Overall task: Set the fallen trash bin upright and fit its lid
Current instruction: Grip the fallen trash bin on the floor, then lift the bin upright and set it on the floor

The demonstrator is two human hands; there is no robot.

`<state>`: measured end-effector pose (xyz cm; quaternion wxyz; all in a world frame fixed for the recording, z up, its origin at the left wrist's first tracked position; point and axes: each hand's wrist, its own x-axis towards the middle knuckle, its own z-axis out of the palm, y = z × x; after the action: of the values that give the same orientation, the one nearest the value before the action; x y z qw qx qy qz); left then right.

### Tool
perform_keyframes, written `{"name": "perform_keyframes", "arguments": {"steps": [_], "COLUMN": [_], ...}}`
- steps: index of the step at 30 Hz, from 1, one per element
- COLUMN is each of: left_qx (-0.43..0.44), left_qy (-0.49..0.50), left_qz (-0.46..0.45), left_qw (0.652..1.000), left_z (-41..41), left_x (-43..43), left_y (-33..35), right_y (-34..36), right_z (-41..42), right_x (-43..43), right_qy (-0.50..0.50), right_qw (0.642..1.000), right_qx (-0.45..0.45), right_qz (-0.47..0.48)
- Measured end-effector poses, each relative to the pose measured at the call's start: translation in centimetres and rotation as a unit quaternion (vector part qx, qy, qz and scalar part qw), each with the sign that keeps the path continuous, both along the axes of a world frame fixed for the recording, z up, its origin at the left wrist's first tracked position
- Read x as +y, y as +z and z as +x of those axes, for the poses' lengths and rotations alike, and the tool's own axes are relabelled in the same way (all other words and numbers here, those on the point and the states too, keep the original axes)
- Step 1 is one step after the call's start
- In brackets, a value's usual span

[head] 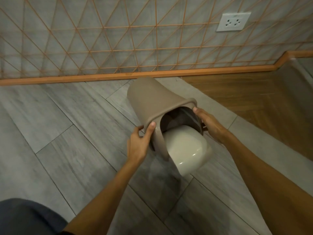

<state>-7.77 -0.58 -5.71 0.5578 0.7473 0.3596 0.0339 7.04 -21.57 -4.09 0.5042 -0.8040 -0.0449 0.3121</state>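
Observation:
A taupe plastic trash bin (152,97) lies tilted on the grey floor, its base toward the wall and its open mouth facing me. A cream glossy lid (184,150) hangs out of the mouth on the near side, partly attached at the rim. My left hand (140,141) grips the left edge of the rim, thumb on top. My right hand (210,124) holds the right edge of the rim, fingertips on the lip. The bin's inside is dark and looks empty.
Grey plank floor tiles (67,133) spread to the left and front. A wooden floor section (254,99) lies at the right. An orange skirting board (101,77) runs under a wall with orange lattice lines and a white socket (232,22). My knee (25,216) shows at bottom left.

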Motion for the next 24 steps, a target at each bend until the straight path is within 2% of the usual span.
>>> {"name": "perform_keyframes", "arguments": {"steps": [5,10,13,18,24], "left_qx": [-0.008,0.004,0.012,0.038,0.084], "left_qy": [-0.002,-0.008,-0.019,-0.068,-0.125], "left_qz": [0.002,0.028,0.039,0.032,-0.035], "left_qw": [1.000,1.000,0.999,0.996,0.988], "left_z": [2.3,4.8,5.9,7.1,8.3], "left_x": [3.0,5.6,7.0,7.8,7.5], "left_y": [3.1,6.0,7.5,9.7,11.9], "right_y": [2.2,5.2,6.7,8.5,10.7], "right_z": [1.5,2.2,2.3,2.5,3.6], "right_x": [1.1,2.4,2.9,3.7,5.2], "right_qy": [0.028,0.055,0.064,0.004,-0.045], "right_qw": [0.999,0.998,0.997,0.997,0.998], "right_qx": [-0.039,-0.007,-0.024,-0.063,-0.010], "right_qz": [0.007,0.040,0.047,0.035,-0.033]}}
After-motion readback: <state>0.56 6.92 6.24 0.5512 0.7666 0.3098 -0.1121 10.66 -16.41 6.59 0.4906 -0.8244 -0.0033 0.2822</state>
